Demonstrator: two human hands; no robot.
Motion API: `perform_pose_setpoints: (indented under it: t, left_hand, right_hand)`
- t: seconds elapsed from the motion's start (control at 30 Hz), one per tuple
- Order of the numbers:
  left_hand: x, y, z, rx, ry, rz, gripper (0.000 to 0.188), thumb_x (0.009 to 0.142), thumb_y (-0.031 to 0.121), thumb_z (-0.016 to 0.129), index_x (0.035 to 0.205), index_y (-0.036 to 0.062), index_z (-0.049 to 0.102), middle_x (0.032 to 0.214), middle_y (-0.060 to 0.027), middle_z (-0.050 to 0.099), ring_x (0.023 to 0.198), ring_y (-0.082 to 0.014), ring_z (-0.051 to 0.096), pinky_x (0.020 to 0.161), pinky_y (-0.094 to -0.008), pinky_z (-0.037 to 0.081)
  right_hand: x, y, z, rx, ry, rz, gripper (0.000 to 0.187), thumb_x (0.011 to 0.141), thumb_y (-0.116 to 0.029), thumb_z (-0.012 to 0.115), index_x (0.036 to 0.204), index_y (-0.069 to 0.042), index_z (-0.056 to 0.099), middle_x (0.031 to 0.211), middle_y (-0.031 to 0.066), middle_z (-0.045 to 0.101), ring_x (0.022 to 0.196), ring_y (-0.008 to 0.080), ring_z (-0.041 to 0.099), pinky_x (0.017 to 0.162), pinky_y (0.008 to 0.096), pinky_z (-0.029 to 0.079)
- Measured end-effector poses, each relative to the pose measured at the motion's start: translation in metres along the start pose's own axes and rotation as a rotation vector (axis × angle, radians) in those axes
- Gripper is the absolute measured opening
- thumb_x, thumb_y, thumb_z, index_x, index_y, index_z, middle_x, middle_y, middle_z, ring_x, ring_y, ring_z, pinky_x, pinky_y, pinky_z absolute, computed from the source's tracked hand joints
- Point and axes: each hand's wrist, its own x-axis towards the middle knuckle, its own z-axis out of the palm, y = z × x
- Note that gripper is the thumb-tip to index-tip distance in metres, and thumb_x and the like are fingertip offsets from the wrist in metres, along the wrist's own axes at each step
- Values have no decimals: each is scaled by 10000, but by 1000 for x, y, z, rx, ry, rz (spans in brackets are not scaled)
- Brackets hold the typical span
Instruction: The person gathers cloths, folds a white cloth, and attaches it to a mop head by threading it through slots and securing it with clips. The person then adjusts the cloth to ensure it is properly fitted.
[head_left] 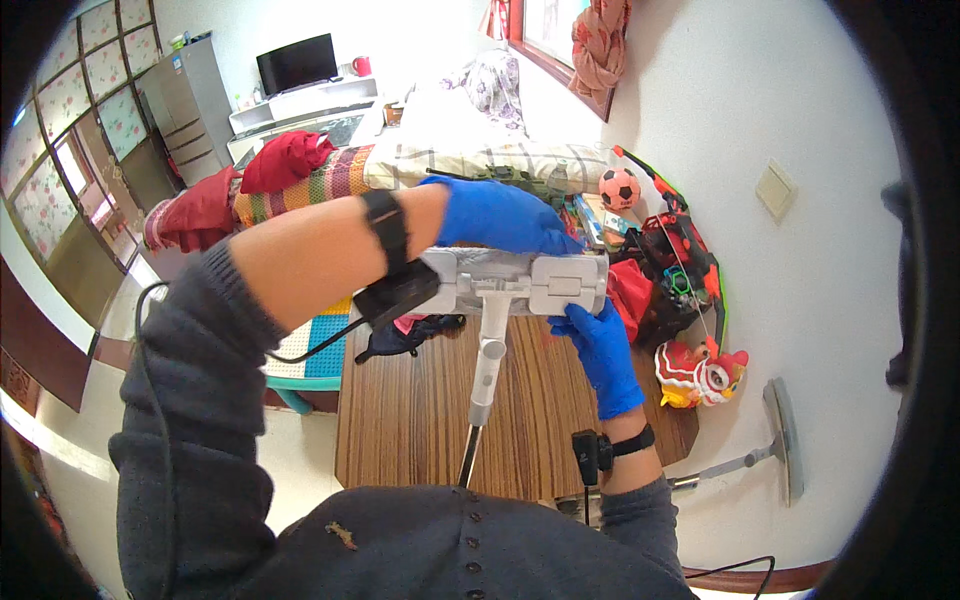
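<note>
A flat mop (487, 345) is held up over the wooden table, its white plate facing up and its jointed handle running down toward my body. My left hand (505, 218), in a blue glove, reaches across to the plate's far right edge, its fingers bent over the rim and partly hidden. At the near right corner, my gloved right hand (603, 360) grips the plate between thumb and fingers. A greyish, wrinkled mop cloth (495, 262) shows along the far side of the plate, below the left glove.
The wooden table (420, 420) lies beneath, with dark cloth (410, 338) on it. Toys crowd its right side: a pink football (620, 187), a toy bow (715, 290) and a lion-head toy (700, 375). Another flat mop (783, 440) leans at right. A bed (440, 155) stands beyond.
</note>
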Motion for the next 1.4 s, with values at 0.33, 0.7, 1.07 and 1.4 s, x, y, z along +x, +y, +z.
perform_pose_setpoints:
  t: [0.33, 0.7, 1.07, 1.4]
  left_hand:
    - [34, -9, 28, -291, -313, -340, 760, 843, 661, 599, 1250, 20, 608, 1180, -148, 636, 1068, -264, 593, 975, -371, 434]
    - [34, -29, 47, -715, -312, -281, 570, 891, 473, 663, 1200, -2, 607, 1070, -85, 657, 966, -154, 596, 870, -305, 483]
    - [41, -48, 61, -753, -272, -227, 456, 864, 298, 715, 1193, 4, 601, 1054, -48, 650, 936, -128, 584, 857, -293, 484]
    - [38, -47, 60, -904, -326, -226, 491, 840, 286, 732, 1217, 6, 589, 1077, -47, 648, 961, -123, 581, 882, -292, 476]
  right_hand:
    - [-9, -7, 11, -313, 76, -463, 651, 776, -49, 781, 1370, -117, 523, 1396, 121, 484, 1206, 246, 546, 958, 363, 500]
    - [9, 14, 5, -409, -36, -574, 559, 731, -73, 793, 1266, -147, 650, 1497, 128, 402, 1307, 275, 463, 1069, 375, 413]
    - [5, 23, 21, -702, 155, -767, 442, 787, -179, 736, 1226, -159, 682, 1469, 114, 454, 1171, 263, 544, 983, 355, 460]
    - [4, 31, 23, -747, 245, -799, 396, 799, -205, 729, 1191, -159, 702, 1422, 97, 512, 1097, 259, 573, 943, 335, 465]
